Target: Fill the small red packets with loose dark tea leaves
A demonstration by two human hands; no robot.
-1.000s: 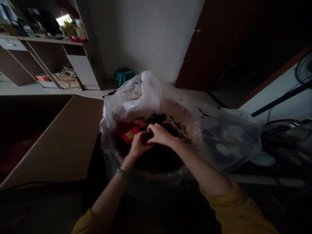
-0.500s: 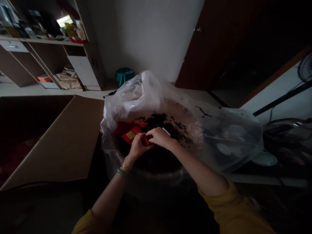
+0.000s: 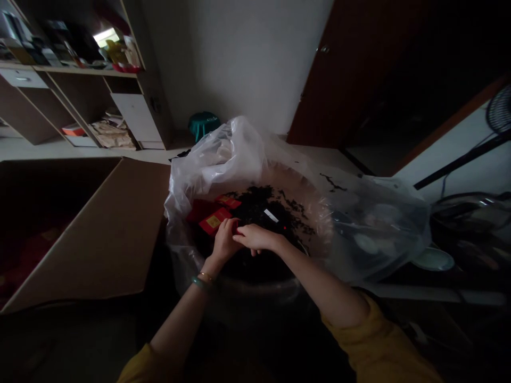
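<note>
Your left hand (image 3: 225, 242): fingers curled round a small red pouch (image 3: 236, 225), mostly hidden. Your right hand (image 3: 257, 237): fingers bent against the left, can't tell if gripping. Both over the plastic-lined tub (image 3: 174, 205). In tub: red packets (image 3: 214, 221) left, dark flakes (image 3: 255, 204) far side, white strip (image 3: 271, 215) right of centre. Cardboard box (image 3: 99, 234) left of tub.

Packets (image 3: 214, 220) in bag (image 3: 239, 146), carton (image 3: 91, 234) left, seemingly a fan (image 3: 500, 111) right

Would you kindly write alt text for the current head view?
Left hand and right hand meet over a plastic-lined container of dark bits, beside red packets. A white strip lies on the bits; a cardboard box stands at left.
</note>
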